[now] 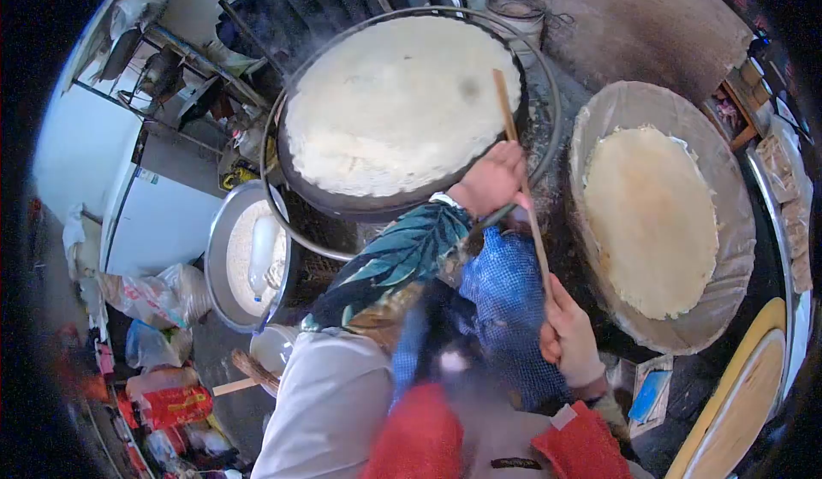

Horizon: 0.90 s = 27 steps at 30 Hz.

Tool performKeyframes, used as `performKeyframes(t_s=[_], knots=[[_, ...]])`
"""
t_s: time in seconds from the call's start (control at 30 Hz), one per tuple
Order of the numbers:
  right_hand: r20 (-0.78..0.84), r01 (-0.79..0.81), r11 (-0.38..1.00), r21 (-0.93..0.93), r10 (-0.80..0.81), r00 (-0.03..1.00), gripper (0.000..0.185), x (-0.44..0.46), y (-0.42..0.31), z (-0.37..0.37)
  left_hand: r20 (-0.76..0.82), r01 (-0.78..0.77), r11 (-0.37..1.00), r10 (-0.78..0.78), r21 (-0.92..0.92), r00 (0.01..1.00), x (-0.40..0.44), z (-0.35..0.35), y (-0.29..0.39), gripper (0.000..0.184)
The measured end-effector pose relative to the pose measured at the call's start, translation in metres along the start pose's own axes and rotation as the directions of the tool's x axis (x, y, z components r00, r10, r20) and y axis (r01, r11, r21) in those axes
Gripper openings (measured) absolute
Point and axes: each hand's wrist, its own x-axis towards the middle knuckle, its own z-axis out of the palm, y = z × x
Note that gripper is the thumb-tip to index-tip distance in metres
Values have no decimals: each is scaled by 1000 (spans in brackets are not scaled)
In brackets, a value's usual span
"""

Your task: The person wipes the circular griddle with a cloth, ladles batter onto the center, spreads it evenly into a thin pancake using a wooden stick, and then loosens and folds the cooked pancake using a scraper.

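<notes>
My left hand (495, 176) is closed around the middle of a long, thin wooden stick (507, 107). Lower down, my right hand (569, 329) grips the near end of the same stick. The far tip lies over the right edge of a large round griddle (342, 209). A wide, pale sheet of batter or flatbread (394, 102) covers nearly all of the griddle, with a small dark spot towards its right side. Whether the stick touches this sheet, I cannot tell.
To the right, a cloth-lined round basket (599, 107) bears a finished-looking flatbread (655, 222). A metal basin (224, 286) with pale batter and a white ladle-like thing stands at left. A metal ring (556, 128) surrounds the griddle. Plastic bags (158, 295) lie far left.
</notes>
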Motion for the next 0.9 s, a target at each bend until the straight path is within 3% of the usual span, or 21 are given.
performKeyframes(t_s=[0.07, 0.1, 0.17, 0.2, 0.33, 0.4, 0.57, 0.63, 0.67, 0.7, 0.73, 0.77, 0.8, 0.83, 0.9], knots=[[183, -41, 998, 44, 33, 983, 54, 34, 0, 10, -19, 58, 997, -57, 49, 998, -13, 9, -30, 74], [184, -46, 998, 47, 37, 982, 54, 49, -8, 18, -35, 105, 989, -102, 103, 994, -22, 10, -48, 70], [284, -129, 986, 103, 95, 954, 51, 72, -21, 36, -13, 186, 982, -186, -18, 982, -39, -8, -77, 64], [338, -160, 978, 135, 106, 935, 49, 90, -19, 43, -80, 208, 977, -204, 50, 976, -51, -1, -97, 62], [430, -194, 971, 141, 116, 895, 51, 134, -24, 83, -101, 262, 963, -255, 59, 962, -93, -17, -149, 52], [450, -166, 983, 75, 115, 886, 52, 145, -29, 102, -94, 350, 931, -341, 106, 935, -117, -19, -168, 38], [499, -176, 983, -50, 177, 849, 53, 172, -7, 146, -55, 525, 838, -523, 150, 851, -202, -38, -186, 39], [493, -147, 968, -202, 230, 839, 53, 174, 1, 169, 46, 584, 774, -610, 244, 791, -244, -60, -179, 53], [500, -21, 951, -307, 180, 847, 51, 178, 15, 177, 125, 650, 725, -684, 226, 719, -265, -72, -169, 62], [512, 62, 955, -291, 101, 853, 49, 169, 18, 190, 175, 852, 507, -834, -131, 524, -280, -84, -151, 72], [543, 94, 932, -349, 119, 831, 49, 171, 35, 191, 121, 719, 669, -742, 189, 659, -317, -79, -141, 79], [569, 129, 906, -403, 138, 811, 49, 172, 54, 188, 137, 771, 609, -793, 188, 593, -332, -80, -118, 82], [586, 334, 835, -437, -18, 810, 50, 154, 53, 175, 56, 651, 718, -681, 245, 730, -360, -69, -105, 85], [604, 516, 716, -469, -166, 779, 50, 130, 49, 156, 12, 688, 692, -707, 218, 707, -334, -77, -77, 89], [489, 502, 652, -568, -223, 843, 54, 90, 46, 107, -92, 555, 815, -547, 166, 832, -247, -92, -43, 92]])
